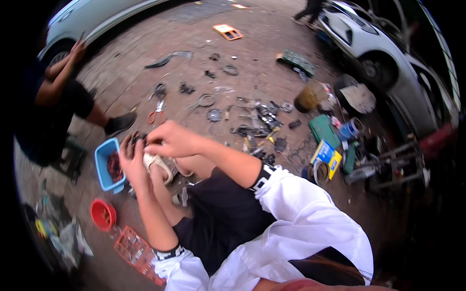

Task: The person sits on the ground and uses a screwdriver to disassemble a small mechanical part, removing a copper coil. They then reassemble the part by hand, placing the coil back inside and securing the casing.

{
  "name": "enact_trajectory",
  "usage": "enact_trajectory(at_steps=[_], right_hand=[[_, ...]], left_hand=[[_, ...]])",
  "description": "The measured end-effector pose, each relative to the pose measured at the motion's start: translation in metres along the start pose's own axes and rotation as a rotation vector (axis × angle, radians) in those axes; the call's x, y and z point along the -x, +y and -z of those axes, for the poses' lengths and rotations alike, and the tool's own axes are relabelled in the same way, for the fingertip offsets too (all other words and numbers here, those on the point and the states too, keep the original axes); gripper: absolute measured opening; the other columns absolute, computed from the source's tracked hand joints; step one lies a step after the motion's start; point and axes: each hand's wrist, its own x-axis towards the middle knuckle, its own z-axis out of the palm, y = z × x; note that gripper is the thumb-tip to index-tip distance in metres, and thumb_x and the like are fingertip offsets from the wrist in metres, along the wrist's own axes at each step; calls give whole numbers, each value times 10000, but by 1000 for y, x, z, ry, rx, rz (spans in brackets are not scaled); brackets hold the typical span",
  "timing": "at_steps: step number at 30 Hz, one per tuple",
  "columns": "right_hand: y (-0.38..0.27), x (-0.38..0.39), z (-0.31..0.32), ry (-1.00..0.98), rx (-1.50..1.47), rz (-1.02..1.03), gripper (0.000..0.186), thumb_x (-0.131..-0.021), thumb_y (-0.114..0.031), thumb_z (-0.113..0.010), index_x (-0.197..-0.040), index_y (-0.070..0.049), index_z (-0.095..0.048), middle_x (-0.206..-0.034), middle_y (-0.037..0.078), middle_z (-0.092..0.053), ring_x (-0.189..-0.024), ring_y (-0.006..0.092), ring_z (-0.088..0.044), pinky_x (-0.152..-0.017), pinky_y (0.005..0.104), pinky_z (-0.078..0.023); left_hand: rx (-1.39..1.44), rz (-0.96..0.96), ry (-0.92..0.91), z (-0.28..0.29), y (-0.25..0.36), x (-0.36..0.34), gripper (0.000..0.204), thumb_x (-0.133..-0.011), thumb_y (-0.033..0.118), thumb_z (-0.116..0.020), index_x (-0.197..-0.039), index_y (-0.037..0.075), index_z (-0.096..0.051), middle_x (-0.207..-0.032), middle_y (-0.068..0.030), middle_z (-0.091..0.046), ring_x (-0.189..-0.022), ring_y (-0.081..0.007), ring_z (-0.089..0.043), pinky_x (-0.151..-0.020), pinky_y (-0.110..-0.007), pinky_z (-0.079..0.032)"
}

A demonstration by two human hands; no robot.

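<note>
My left hand [133, 160] is raised in front of my knees, its fingers closed around a small dark part [139, 137] whose exact kind I cannot make out. From the right, my right hand [172, 139] meets it, thumb and fingers pinched together against the left fingers. Whatever sits in that pinch is too small or hidden to name. Just left of the hands stands a light-blue plastic basin [100, 162] with dark reddish pieces inside. Below it is a red bowl [98, 218] with a few small brownish things in it.
Orange-handled scissors [156, 115] and scattered metal parts [259, 116] lie on the paved ground ahead. A red perforated tray [133, 247] is at lower left. Another person [63, 104] sits at left. Cans, a green case [324, 131] and a white car [359, 29] are at right.
</note>
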Motion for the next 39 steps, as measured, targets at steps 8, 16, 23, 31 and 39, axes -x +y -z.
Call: enact_trajectory(at_steps=[8,16,23,31,39], right_hand=[[-2,-3,2,138,-750,-169,180,-894,-156,-576,-936,17,-592,-798,20,-620,-734,77,-541,-619,224,-419],[13,-5,11,279,-689,-323,291,-867,-94,-559,-1125,28,-500,-1046,84,-626,-871,118,-580,-742,271,-465],[3,1,-3,143,89,-131,323,-795,-122,-605,-1073,-9,-484,-947,218,-582,-885,363,-580,-732,415,-460],[-12,-1,-11,122,156,-258,271,-759,-220,-661,-859,18,-578,-813,195,-630,-793,367,-615,-668,420,-478],[8,2,-15,223,-47,-395,210,-775,-181,-647,-815,26,-645,-720,158,-657,-672,265,-655,-620,353,-492]], left_hand=[[-194,-83,-170,-6,15,13,539,-820,7,-632,-1296,-23,-381,-1270,-158,-496,-1145,-210,-507,-960,-304,-415],[-124,-117,-314,-15,26,17,535,-809,-50,-600,-1294,-29,-378,-1271,-155,-489,-1152,-204,-496,-980,-306,-395],[-145,-316,45,-9,27,12,503,-802,-75,-624,-1251,-28,-402,-1254,-186,-507,-1105,-217,-536,-921,-303,-457],[-278,-365,92,-12,25,16,502,-794,-71,-641,-1233,-28,-401,-1235,-192,-517,-1110,-216,-538,-938,-313,-450],[-440,-246,8,-12,20,16,494,-773,2,-695,-1199,-19,-445,-1190,-172,-551,-1118,-218,-542,-930,-314,-444]])
